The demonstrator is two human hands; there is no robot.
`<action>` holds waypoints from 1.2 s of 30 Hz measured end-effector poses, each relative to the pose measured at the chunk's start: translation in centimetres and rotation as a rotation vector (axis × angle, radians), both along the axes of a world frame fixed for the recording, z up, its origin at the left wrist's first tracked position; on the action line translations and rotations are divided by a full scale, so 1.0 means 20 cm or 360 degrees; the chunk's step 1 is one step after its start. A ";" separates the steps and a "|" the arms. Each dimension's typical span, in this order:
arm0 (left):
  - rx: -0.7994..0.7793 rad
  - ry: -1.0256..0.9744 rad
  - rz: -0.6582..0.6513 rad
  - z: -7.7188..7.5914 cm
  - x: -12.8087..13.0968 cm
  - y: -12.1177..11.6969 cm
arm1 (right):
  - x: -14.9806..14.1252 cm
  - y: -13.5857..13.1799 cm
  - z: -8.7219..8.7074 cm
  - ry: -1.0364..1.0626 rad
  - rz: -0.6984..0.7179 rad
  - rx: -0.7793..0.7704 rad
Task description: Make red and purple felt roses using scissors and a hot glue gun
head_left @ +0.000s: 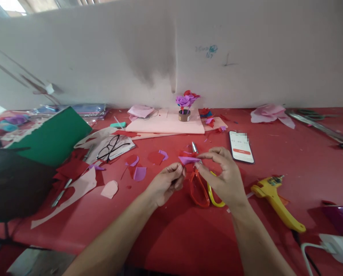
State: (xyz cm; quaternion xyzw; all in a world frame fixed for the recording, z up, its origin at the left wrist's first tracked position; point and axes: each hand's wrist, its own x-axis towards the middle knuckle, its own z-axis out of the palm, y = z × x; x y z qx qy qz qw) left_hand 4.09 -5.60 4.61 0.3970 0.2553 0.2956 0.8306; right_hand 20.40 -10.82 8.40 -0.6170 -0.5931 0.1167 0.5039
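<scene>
A red table (171,237) carries scissors (204,188) and scraps (110,189).

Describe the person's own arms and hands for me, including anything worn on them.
The left grip and right grip are bare human hands without gloves. The left forearm and right forearm show no sleeves within the frame. No watch, bracelet, ring or marking can be made out.
</scene>
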 end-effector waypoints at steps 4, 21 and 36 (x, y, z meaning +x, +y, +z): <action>0.0003 0.0053 -0.0028 0.01 -0.01 0.00 | 0.03 0.00 0.00 -0.0088 0.0072 -0.0034; -0.0066 0.0025 -0.0189 0.02 -0.03 0.02 | 0.10 -0.03 0.03 -0.0575 0.0198 0.0172; -0.0017 0.0072 -0.0223 0.04 -0.03 0.02 | 0.01 -0.02 -0.01 -0.0479 0.0064 0.0117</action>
